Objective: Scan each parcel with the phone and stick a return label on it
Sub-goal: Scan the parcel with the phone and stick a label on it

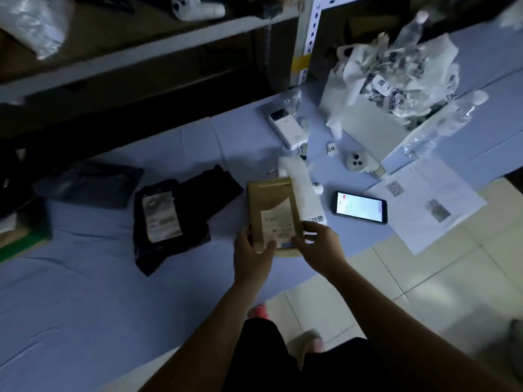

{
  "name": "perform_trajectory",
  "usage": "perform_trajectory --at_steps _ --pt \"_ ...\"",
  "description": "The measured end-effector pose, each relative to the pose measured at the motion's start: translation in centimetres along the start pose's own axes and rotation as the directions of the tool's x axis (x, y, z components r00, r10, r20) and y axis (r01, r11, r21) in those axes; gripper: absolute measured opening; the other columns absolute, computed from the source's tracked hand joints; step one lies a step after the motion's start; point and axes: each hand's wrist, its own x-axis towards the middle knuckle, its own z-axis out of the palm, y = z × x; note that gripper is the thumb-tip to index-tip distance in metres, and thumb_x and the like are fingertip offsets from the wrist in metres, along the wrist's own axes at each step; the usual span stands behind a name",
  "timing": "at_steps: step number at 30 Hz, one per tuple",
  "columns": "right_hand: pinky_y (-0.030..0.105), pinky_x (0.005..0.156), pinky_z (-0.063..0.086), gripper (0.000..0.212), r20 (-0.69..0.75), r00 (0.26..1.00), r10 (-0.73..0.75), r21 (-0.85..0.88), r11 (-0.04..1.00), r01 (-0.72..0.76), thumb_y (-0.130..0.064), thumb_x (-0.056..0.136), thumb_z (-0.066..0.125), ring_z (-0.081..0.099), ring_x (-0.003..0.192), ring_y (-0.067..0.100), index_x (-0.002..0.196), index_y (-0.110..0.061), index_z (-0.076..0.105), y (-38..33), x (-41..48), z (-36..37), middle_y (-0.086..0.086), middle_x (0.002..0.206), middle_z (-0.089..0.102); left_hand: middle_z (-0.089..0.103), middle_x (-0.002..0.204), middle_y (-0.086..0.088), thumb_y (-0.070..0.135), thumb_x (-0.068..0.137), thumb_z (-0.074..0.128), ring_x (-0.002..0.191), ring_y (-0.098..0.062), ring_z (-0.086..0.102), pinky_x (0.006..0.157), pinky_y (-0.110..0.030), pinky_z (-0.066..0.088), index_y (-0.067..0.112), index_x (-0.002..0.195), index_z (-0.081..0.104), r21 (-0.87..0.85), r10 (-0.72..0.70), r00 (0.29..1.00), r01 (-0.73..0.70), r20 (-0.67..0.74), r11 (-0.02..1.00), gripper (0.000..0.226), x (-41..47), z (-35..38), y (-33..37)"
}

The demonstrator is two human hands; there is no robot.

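Brown paper parcel (273,210) gripped by left hand (252,256) at 7 o'clock, right hand (319,244) at 5; lit phone (360,207) at 3 o'clock.

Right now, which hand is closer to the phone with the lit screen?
Right. The right hand holds the brown parcel at its edge facing the phone; the left hand holds the opposite edge, farther away.

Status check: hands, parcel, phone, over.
Left hand and right hand both grip brown paper parcel. Phone lit, lying on blue mat right of parcel. Return-label strip just behind parcel.
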Motion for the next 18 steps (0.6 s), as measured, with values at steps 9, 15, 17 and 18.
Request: perform_trajectory --at_steps 9,15,17,18 --pt "0.028 0.08 0.046 0.043 -0.025 0.966 -0.256 -0.265 0.934 0.241 -0.02 0.078 0.081 0.065 0.096 0.026 0.118 -0.011 0.068 2.9 8.5 -7.9 0.009 0.111 0.07 0.064 0.126 0.0 0.034 0.06 0.095 0.115 -0.018 0.064 0.095 -0.039 0.054 0.018 0.135 0.052 0.056 -0.112 0.977 0.124 -0.18 0.991 0.088 0.5 3.1 0.0" --pt "0.046 0.104 0.042 0.095 0.295 0.935 -0.197 -0.702 0.618 0.353 -0.056 0.074 0.078 0.039 0.133 0.033 0.149 -0.02 0.033 6.8 13.2 -13.2 0.009 0.145 0.042 0.063 0.131 -0.008 0.031 0.064 0.095 0.117 -0.027 0.06 0.097 -0.047 0.053 0.015 0.136 0.054 0.038 -0.15 0.911 0.178 -0.384 0.983 0.085 -1.5 5.7 1.2" --pt "0.046 0.102 0.044 0.094 0.338 0.919 -0.203 -0.723 0.569 0.392 -0.06 0.075 0.077 0.039 0.133 0.032 0.146 -0.018 0.032 7.7 14.2 -14.0 0.009 0.144 0.041 0.064 0.127 -0.005 0.042 0.061 0.094 0.116 -0.027 0.061 0.096 -0.045 0.053 0.019 0.135 0.055 0.015 -0.186 0.873 0.215 -0.452 0.976 0.087 -2.3 6.4 1.4" --pt "0.045 0.099 0.046 0.088 0.346 0.91 -0.228 -0.715 0.564 0.413 -0.059 0.076 0.077 0.041 0.13 0.032 0.142 -0.018 0.036 7.9 14.7 -14.3 0.009 0.141 0.042 0.064 0.127 -0.003 0.049 0.057 0.093 0.116 -0.027 0.061 0.097 -0.046 0.053 0.021 0.136 0.053 -0.007 -0.214 0.859 0.238 -0.464 0.971 0.094 -2.8 6.8 1.5"
